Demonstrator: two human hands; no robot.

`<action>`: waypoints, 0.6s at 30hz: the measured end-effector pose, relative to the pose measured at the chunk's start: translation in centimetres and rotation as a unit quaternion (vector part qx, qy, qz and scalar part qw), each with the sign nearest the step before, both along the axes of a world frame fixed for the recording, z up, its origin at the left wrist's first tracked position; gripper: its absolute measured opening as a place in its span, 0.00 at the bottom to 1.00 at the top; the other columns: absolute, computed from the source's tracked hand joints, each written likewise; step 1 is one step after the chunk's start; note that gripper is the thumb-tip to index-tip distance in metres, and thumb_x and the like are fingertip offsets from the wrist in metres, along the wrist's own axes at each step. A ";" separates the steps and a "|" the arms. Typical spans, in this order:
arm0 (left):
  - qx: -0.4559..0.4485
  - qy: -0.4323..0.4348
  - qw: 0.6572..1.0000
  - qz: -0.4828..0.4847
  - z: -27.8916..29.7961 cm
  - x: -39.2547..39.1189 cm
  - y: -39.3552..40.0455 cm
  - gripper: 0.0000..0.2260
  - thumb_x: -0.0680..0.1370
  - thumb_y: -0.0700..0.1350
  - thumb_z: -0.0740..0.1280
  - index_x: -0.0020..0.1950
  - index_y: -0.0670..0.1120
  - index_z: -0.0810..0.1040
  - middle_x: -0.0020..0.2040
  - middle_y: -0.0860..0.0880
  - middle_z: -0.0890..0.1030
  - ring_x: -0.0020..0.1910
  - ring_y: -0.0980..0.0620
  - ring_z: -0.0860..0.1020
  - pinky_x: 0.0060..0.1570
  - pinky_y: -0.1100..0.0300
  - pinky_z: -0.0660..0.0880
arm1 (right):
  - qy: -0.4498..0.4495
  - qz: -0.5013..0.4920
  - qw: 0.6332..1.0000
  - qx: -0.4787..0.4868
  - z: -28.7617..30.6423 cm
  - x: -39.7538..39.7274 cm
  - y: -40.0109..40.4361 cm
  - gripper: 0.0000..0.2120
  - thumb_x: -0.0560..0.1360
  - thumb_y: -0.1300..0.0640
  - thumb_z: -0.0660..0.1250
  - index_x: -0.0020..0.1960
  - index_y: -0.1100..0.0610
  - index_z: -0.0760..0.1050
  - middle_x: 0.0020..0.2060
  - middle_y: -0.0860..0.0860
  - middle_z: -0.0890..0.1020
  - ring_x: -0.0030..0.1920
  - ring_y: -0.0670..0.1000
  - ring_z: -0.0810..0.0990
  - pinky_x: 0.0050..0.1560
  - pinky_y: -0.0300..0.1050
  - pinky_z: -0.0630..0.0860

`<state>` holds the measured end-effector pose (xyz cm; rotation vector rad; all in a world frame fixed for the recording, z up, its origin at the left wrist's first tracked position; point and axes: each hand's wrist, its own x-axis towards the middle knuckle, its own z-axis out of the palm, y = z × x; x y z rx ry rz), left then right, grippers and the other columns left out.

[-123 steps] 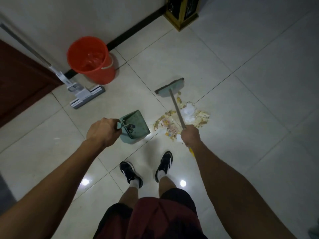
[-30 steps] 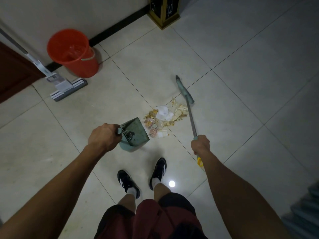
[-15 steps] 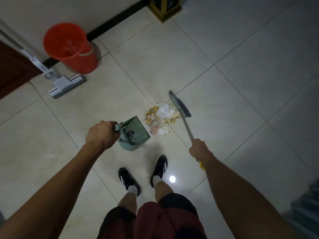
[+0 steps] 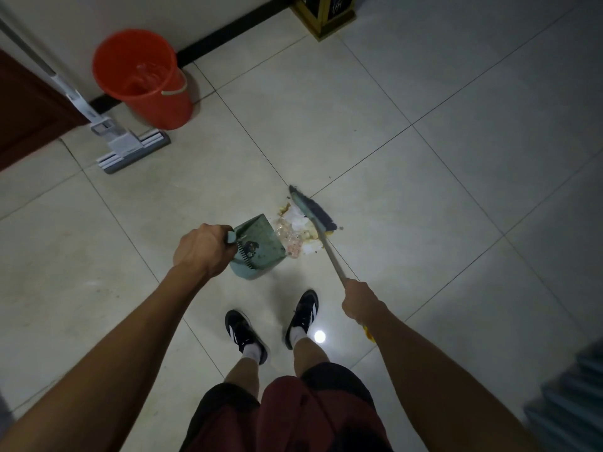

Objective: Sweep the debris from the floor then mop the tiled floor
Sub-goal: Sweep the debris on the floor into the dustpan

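**Green pan set to catch the pile**

Dark shoes (image 4: 244,332) stand nearest, planted just behind the work so the sweep comes toward the body without stepping in the mess.

Left hand (image 4: 202,249) is curled tight round the pan's handle, gripping it. Pan (image 4: 257,247) sits tilted on the floor (image 4: 424,93), mouth edge down and facing right toward the debris, back end raised: likely so scraps slide in and stay in. It holds only a few dark bits so far.

Right hand (image 4: 360,301) is closed round the broom's shaft low down, a yellow end poking out behind the wrist. A short grip like this probably gives better control for small strokes. Broom (image 4: 311,210) head lies angled on the far right side of the pile, bristles touching it, so the pile is boxed in between broom and pan.

Debris (image 4: 298,234), paper scraps and yellowish crumbs, is heaped on the tile right at the pan's lip, touching it. A few specks lie loose beyond the broom head. Judgement: sweeping is at the final push-in; mopping not yet begun.

Farther off, mop (image 4: 130,148) rests head-down on the floor, pole leaning toward the wall (image 4: 228,11), beside the orange bucket (image 4: 143,79) with water in it, both parked well apart from the pile, ready for the next stage. A gold-trimmed stand (image 4: 323,17) sits at the top by the wall.
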<state>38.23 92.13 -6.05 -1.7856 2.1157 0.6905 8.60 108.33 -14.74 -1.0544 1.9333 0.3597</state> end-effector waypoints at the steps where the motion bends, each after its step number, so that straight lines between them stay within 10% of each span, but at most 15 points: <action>1: 0.000 0.003 1.000 0.001 -0.1 0.3 0.1 0.06 0.79 0.52 0.66 0.48 0.52 0.81 0.40 0.47 0.81 0.38 0.43 0.80 0.40 0.51 0.80 | -0.002 0.007 1.000 0.001 0.0 0.4 0.2 0.18 0.78 0.63 0.63 0.67 0.62 0.70 0.56 0.57 0.80 0.53 0.55 0.82 0.49 0.43 0.80; 18: 0.005 0.050 0.997 0.064 -1.2 4.9 4.3 0.06 0.79 0.51 0.66 0.47 0.51 0.79 0.39 0.45 0.80 0.37 0.41 0.77 0.37 0.54 0.72 | -0.097 0.045 0.993 0.040 1.3 8.2 3.3 0.24 0.76 0.65 0.64 0.71 0.61 0.67 0.49 0.53 0.76 0.45 0.49 0.74 0.36 0.33 0.68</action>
